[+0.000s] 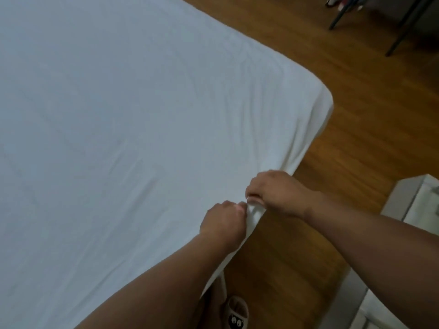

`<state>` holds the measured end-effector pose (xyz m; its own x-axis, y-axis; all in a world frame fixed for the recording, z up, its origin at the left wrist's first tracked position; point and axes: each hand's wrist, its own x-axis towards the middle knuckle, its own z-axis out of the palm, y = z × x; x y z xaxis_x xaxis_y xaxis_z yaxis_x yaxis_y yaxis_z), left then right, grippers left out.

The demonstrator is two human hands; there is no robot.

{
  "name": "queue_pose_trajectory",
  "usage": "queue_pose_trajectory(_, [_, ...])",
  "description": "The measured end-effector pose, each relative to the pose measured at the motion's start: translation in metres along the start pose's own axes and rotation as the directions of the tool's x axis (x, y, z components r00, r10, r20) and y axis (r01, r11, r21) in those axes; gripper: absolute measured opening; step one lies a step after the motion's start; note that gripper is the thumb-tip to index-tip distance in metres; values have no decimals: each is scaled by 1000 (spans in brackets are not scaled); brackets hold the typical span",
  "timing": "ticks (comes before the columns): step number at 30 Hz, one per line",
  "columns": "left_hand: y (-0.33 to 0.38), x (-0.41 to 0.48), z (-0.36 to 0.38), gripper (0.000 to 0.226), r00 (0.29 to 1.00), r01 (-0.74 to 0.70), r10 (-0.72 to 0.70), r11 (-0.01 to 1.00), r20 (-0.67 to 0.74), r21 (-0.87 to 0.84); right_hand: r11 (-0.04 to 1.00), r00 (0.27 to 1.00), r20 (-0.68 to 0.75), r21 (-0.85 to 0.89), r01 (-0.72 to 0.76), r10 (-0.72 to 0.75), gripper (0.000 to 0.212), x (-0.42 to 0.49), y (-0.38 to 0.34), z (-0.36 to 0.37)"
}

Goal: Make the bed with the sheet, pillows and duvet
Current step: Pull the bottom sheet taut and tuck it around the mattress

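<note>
white sheet (123,119) lies spread over the bed (326,108), covering the whole top in view and filling left and centre of frame. faint creases run across it toward the near right edge. the bed's far right corner is rounded; the sheet wraps over it and hangs down the side there.

left hand (222,224) and right hand (279,192) are both at the bed's right edge, just beside each other, nearly touching. left fingers (234,206) are curled, pinching a fold of the sheet's edge. right fingers (254,186) are curled too, thumb under, gripping the same bunched bit of sheet from the other side. the gripped fold stands up a little between the two hands and drapes down over the edge below them.

both forearms are bare and come in from the bottom of frame, left one over the sheet, right one over the floor (356,129). the floor is wood and runs along the right of the bed.

slipper (237,313) with cartoon eyes sits on the floor at the bottom, right by the bed's edge, partly hidden by the left arm. dark chair legs (401,27) stand top right, well apart from the bed. pale grey-white furniture (401,198) at right edge, partly behind the right arm; cannot tell what it is. frame a bit blurred.
</note>
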<state>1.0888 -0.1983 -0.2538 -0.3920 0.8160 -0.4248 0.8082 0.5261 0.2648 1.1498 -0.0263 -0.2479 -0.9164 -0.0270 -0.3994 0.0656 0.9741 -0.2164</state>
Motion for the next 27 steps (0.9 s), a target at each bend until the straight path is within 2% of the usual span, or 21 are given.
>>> queue_pose_trajectory(3, [2, 0, 0, 20, 995, -52, 55, 998, 80, -45, 995, 998, -35, 83, 55, -53, 30, -13, 7, 7])
queue_pose_trajectory(5, [0, 11, -6, 21, 974, -88, 90, 996, 206, -17, 986, 996, 8, 142, 89, -91, 29, -16, 17, 8])
queue_pose_trajectory(6, [1, 18, -10, 22, 960, -99, 102, 995, 262, -25, 979, 997, 11, 193, 68, -71, 27, -17, 25, 7])
queue_pose_trajectory(8, [4, 49, -28, 32, 956, -109, 128, 990, 264, -85, 936, 981, -134, 341, -89, 142, 23, -14, 58, 0])
queue_pose_trajectory(9, [4, 67, -39, 36, 970, -113, 135, 987, 201, -118, 889, 925, -225, 413, -195, 307, 22, -11, 80, -4])
queue_pose_trajectory(10, [3, 88, -51, 36, 984, -119, 135, 984, 115, -136, 827, 839, -274, 468, -311, 470, 25, -7, 104, -9])
queue_pose_trajectory(12, [0, 134, -71, 33, 992, -128, 127, 982, -17, -141, 645, 641, -249, 571, -508, 726, 36, 6, 150, -20])
queue_pose_trajectory(15, [3, 205, -96, 39, 983, -168, 162, 983, -83, -70, 255, 319, -64, 755, -605, 946, 56, 27, 210, -23])
queue_pose_trajectory(16, [8, 226, -101, 42, 977, -192, 188, 981, -96, -27, 107, 219, 30, 801, -588, 975, 60, 33, 227, -20])
queue_pose_trajectory(17, [15, 245, -105, 44, 969, -222, 222, 975, -108, 17, -36, 148, 139, 836, -547, 979, 60, 38, 241, -14])
queue_pose_trajectory(18, [24, 262, -108, 46, 958, -254, 259, 966, -120, 55, -149, 120, 234, 863, -484, 965, 59, 43, 254, -8])
queue_pose_trajectory(19, [33, 278, -112, 48, 948, -283, 292, 956, -127, 82, -219, 130, 292, 889, -401, 948, 55, 49, 266, -3])
queue_pose_trajectory(23, [66, 337, -120, 59, 922, -371, 385, 912, -50, 172, -336, 182, 348, 937, -91, 920, 32, 65, 297, 18])
queue_pose_trajectory(25, [77, 363, -118, 63, 930, -361, 366, 900, 28, 243, -307, 186, 310, 951, -46, 932, 22, 69, 304, 31])
queue_pose_trajectory(27, [89, 379, -111, 67, 946, -322, 317, 894, 69, 310, -194, 166, 202, 979, -67, 965, 25, 65, 311, 42])
